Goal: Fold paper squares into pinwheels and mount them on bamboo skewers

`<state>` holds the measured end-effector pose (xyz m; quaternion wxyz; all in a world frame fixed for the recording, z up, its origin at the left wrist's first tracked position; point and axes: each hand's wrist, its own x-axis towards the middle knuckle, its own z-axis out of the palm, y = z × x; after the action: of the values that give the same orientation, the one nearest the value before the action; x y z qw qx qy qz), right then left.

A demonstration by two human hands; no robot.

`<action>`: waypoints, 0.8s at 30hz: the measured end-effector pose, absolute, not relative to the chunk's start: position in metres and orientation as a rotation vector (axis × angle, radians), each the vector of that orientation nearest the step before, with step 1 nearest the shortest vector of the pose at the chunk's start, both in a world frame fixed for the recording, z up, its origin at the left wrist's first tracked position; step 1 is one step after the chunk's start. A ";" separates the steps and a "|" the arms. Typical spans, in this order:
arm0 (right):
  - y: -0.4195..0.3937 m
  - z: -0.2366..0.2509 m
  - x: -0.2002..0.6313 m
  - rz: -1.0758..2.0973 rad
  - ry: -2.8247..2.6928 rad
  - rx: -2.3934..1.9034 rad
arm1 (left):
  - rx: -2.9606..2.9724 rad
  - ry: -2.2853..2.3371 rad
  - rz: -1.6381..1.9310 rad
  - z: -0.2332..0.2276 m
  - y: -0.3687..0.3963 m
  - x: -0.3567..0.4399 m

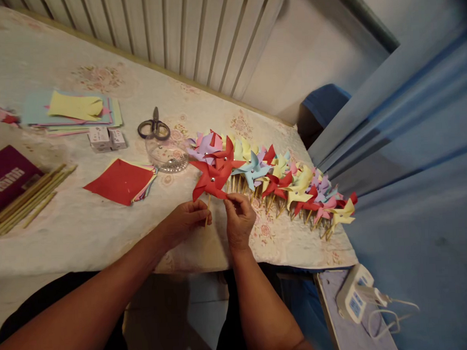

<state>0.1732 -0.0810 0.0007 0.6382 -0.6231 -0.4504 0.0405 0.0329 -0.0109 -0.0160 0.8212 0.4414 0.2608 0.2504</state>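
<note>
A red paper pinwheel (211,180) on a thin wooden stick is held up in front of me, near the table's front edge. My left hand (189,218) is closed round its stick, below the blades. With finger and thumb, my right hand (240,216) pinches the tip of the lower right blade. Just behind and to the right lie many finished pinwheels (276,186) in red, yellow, blue, pink and purple, their sticks pointing towards me. To the left rests a stack of square paper sheets with a red sheet (121,182) on top.
Black-handled scissors (154,127) lie behind a clear round container (168,156) of small shiny pieces. Small boxes (106,139), coloured paper (73,107) and wooden sticks (33,196) are at left. A power strip (355,296) sits at lower right, beside a blue curtain (413,213).
</note>
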 end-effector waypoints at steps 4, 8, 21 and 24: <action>-0.081 -0.001 0.174 0.114 -0.996 -1.440 | 0.941 0.559 0.528 -0.013 -0.011 0.033; -0.082 -0.001 0.174 0.119 -0.986 -1.438 | 0.948 0.549 0.526 -0.013 -0.011 0.033; -0.080 0.000 0.171 0.215 -0.855 -1.380 | 0.982 0.542 0.528 -0.016 -0.010 0.033; -0.080 0.001 0.171 0.210 -0.855 -1.395 | 0.987 0.541 0.532 -0.015 -0.010 0.033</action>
<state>0.1711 -0.0801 0.0008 0.6787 -0.6211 -0.3804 0.0935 0.0328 -0.0100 -0.0154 0.8125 0.4623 0.2533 0.2490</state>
